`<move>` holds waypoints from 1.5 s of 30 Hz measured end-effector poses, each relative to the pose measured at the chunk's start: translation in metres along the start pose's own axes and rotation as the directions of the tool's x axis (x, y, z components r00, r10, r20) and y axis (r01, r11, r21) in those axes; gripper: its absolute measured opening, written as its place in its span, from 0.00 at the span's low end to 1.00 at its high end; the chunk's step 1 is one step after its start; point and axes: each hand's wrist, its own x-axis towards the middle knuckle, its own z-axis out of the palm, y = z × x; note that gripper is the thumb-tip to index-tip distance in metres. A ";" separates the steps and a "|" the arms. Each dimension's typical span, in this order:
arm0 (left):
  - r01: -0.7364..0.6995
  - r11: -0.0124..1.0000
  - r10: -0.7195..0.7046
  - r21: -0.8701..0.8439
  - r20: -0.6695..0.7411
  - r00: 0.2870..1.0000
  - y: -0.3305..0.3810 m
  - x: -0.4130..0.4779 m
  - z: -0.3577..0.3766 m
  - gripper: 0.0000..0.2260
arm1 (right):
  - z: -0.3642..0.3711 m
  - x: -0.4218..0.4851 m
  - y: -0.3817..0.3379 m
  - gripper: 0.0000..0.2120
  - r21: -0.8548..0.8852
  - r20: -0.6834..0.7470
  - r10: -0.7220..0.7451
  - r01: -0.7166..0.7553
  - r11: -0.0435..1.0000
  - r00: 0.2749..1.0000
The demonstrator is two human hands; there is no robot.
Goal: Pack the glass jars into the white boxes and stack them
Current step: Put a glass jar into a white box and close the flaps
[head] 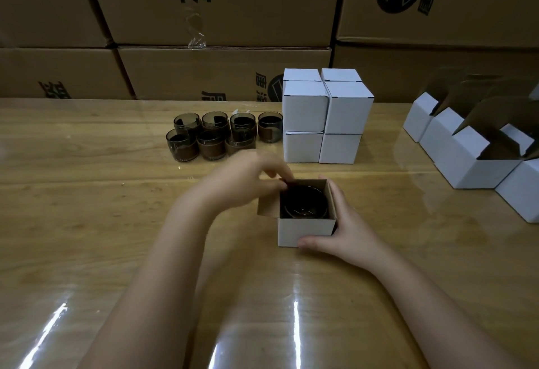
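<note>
An open white box point(304, 231) stands on the table in front of me with a dark glass jar point(303, 203) inside it. My right hand point(341, 222) grips the box's right side, thumb on its front face. At the box's far left corner my left hand point(248, 182) pinches a brown flap point(269, 208) with its curled fingers. Several smoky glass jars point(210, 142) with brown bands stand in two rows behind my left hand. To their right, closed white boxes point(325, 117) are stacked two high.
Several open, unfilled white boxes point(469, 161) with raised brown flaps sit at the right edge. Large cardboard cartons point(221, 18) form a wall along the table's back. The wooden table point(87, 193) is covered with shiny clear film.
</note>
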 end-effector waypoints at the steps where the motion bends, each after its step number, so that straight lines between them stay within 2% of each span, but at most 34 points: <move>1: 0.055 0.998 -0.056 -0.026 -0.064 0.996 -0.011 -0.002 -0.002 0.08 | 0.000 0.000 0.000 0.59 -0.002 -0.001 0.002 -0.002 1.000 1.000; 3: 0.191 0.981 -0.189 0.018 -0.080 0.979 -0.032 -0.005 -0.002 0.07 | 0.000 0.000 0.000 0.59 -0.003 0.000 0.006 -0.006 1.000 1.000; 5: 0.286 0.957 -0.288 0.036 0.044 0.957 -0.048 -0.006 0.003 0.06 | 0.000 0.000 0.000 0.59 0.001 0.001 0.006 -0.006 1.000 1.000; 8: 0.328 0.937 -0.292 -0.119 0.244 0.925 -0.052 -0.008 0.012 0.07 | 0.000 0.000 -0.001 0.59 -0.001 -0.002 0.002 -0.002 1.000 1.000; 10: 0.318 0.926 -0.250 -0.205 0.301 0.920 -0.049 -0.008 0.017 0.10 | 0.000 -0.001 -0.001 0.59 -0.004 -0.005 0.003 -0.003 1.000 1.000; 15: 0.333 0.800 -0.201 -0.500 0.300 0.932 -0.040 -0.007 0.022 0.08 | 0.000 0.000 -0.001 0.59 -0.002 -0.005 -0.005 0.005 1.000 1.000; 18: 0.345 0.735 -0.195 -0.583 0.306 0.932 -0.035 -0.006 0.023 0.22 | 0.000 0.000 -0.001 0.58 0.000 -0.012 -0.018 0.018 1.000 1.000; 20: 0.351 0.727 -0.190 -0.590 0.319 0.929 -0.032 -0.005 0.024 0.25 | 0.000 0.000 -0.002 0.57 -0.002 -0.014 -0.036 0.036 0.999 0.999; 25: 0.378 0.745 -0.262 -0.550 0.280 0.924 -0.030 0.001 0.030 0.16 | 0.001 0.001 -0.001 0.57 -0.012 -0.023 -0.031 0.031 0.999 0.999; 34: 0.435 0.740 -0.334 -0.514 0.281 0.900 -0.029 0.007 0.035 0.12 | 0.001 0.003 0.003 0.58 -0.006 -0.004 -0.026 0.026 1.000 1.000; 38: 0.437 0.722 -0.334 -0.537 0.283 0.899 -0.030 0.005 0.034 0.13 | -0.005 -0.002 0.004 0.47 0.130 -0.019 -0.047 0.050 0.990 0.999; 41: 0.437 0.725 -0.327 -0.533 0.293 0.898 -0.029 0.004 0.033 0.14 | -0.010 -0.002 0.003 0.38 0.427 -0.143 -0.024 0.084 0.901 0.989; 44: 0.438 0.724 -0.328 -0.532 0.293 0.898 -0.029 0.004 0.032 0.14 | -0.016 0.005 0.007 0.13 0.655 -0.302 0.134 0.104 0.748 0.944; 45: 0.438 0.723 -0.328 -0.534 0.293 0.898 -0.029 0.003 0.032 0.14 | -0.017 0.007 0.008 0.11 0.666 -0.331 0.189 0.088 0.740 0.925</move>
